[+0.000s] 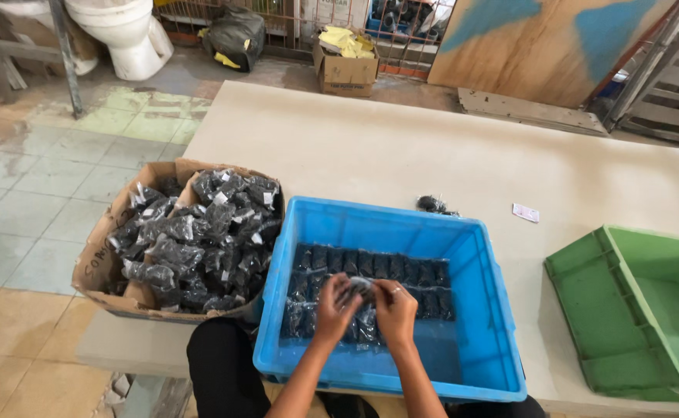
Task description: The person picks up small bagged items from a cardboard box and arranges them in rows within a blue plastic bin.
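Both my hands are inside a blue plastic crate (475, 255) on the table. My left hand (335, 306) and my right hand (394, 308) together grip one small clear bag of black parts (361, 287), held just above rows of the same bags (370, 267) lined up on the crate's floor. Left of the crate, an open cardboard box (98, 259) is heaped with several loose bags of black parts (200, 236).
A green plastic crate (579, 267) sits at the table's right edge. One stray black bag (434, 204) and a small white slip (526, 212) lie on the pale tabletop (401, 147) behind the blue crate. Beyond it are a cardboard box (345, 71), a toilet bowl (126, 31) and plywood sheets (540, 46).
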